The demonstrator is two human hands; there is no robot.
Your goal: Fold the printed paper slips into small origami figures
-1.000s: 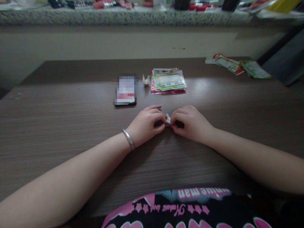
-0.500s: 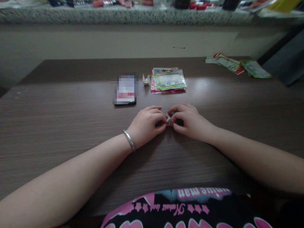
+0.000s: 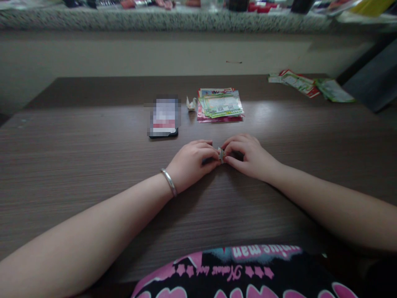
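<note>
Between my two hands is a small piece of folded paper (image 3: pixel 221 155), pale with some print-like marks; most of it is covered by fingertips. My left hand (image 3: pixel 196 160), with a silver bangle at the wrist, pinches its left side between thumb and fingers. My right hand (image 3: pixel 243 155) grips its right side with thumb and forefinger, the other fingers curled above. Both hands rest low over the dark wooden table (image 3: pixel 118 161). Beyond them stands a small folded paper figure (image 3: pixel 191 105) with pointed tips, left of a stack of printed sheets (image 3: pixel 221 103).
A phone (image 3: pixel 164 118) with a blurred-out screen lies left of the paper figure. Several crumpled green and red wrappers (image 3: pixel 300 84) lie at the far right table edge. Behind the table runs a wall with a speckled stone ledge (image 3: pixel 186 20) crowded with items.
The folded paper has turned slightly between the fingertips and shows a different side. The right hand's fingers have shifted their grip a little; the left hand is nearly still.
</note>
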